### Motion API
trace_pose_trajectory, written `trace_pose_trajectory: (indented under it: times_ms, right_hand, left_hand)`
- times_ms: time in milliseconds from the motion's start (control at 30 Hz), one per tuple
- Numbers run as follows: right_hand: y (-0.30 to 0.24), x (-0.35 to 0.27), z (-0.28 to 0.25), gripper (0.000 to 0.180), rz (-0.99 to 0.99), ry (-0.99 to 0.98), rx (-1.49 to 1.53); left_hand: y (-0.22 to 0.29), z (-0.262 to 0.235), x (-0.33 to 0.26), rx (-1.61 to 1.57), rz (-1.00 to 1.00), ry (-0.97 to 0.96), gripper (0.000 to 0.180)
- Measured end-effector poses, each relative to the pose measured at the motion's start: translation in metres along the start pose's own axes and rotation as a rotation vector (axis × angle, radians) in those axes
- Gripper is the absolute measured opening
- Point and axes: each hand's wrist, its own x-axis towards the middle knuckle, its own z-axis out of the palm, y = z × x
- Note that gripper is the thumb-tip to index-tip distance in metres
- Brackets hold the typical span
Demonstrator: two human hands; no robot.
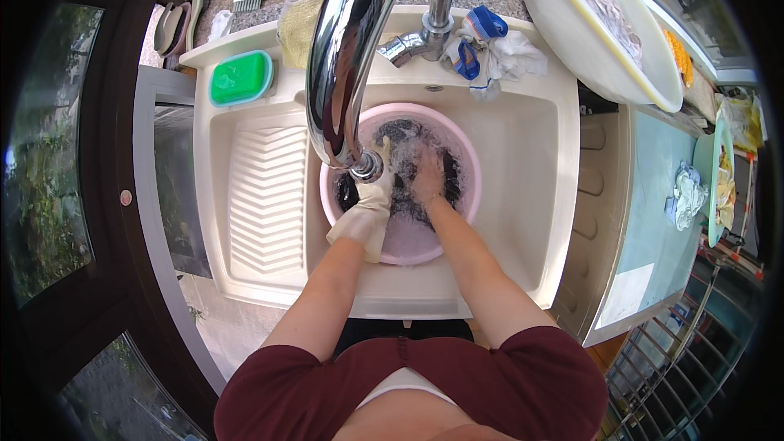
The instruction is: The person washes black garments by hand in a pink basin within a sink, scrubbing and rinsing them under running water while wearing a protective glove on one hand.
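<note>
The fingers of the gloved left hand and the bare right hand are closed on a dark wet cloth, bunched in soapy water with no clear long axis. It is held inside a pink basin set in a white sink. The left hand is partly hidden by a chrome faucet. A green soap box is placed on the sink's far left rim.

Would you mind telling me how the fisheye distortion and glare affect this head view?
Head view: daylight, even; the sink edges bow outward toward the dark rim; the chrome tap looms oversized and carries bright reflections; both hands, left hand gloved and right hand bare, are softened by suds over the dark cloth in the pink basin.
</note>
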Motion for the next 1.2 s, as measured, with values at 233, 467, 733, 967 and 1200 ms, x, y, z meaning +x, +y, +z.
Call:
trace_pose_trajectory:
  times_ms: [233,467,733,967,1200]
  right_hand:
    - [-0.032,0.026,-0.035,0.040,-0.200,0.126,0.179]
    - [-0.056,-0.033,-0.108,0.071,-0.684,0.044,-0.219]
    - [-0.006,-0.002,-0.001,0.058,-0.230,-0.084,-0.262]
    - [-0.034,0.051,-0.028,0.047,-0.019,-0.259,-0.336]
    - [-0.057,0.074,-0.075,0.037,-0.065,-0.146,-0.057]
  left_hand:
    - [-0.073,0.010,0.012,-0.737,-0.609,-0.246,0.020]
    - [-0.040,-0.050,-0.039,-0.420,0.010,0.115,0.060]
    - [0.010,-0.035,-0.032,-0.362,-0.079,0.099,0.053]
    - [-0.037,-0.016,-0.039,0.043,-0.005,-0.113,0.053]
    - [-0.050,-0.027,0.029,-0.113,-0.212,-0.404,0.053]
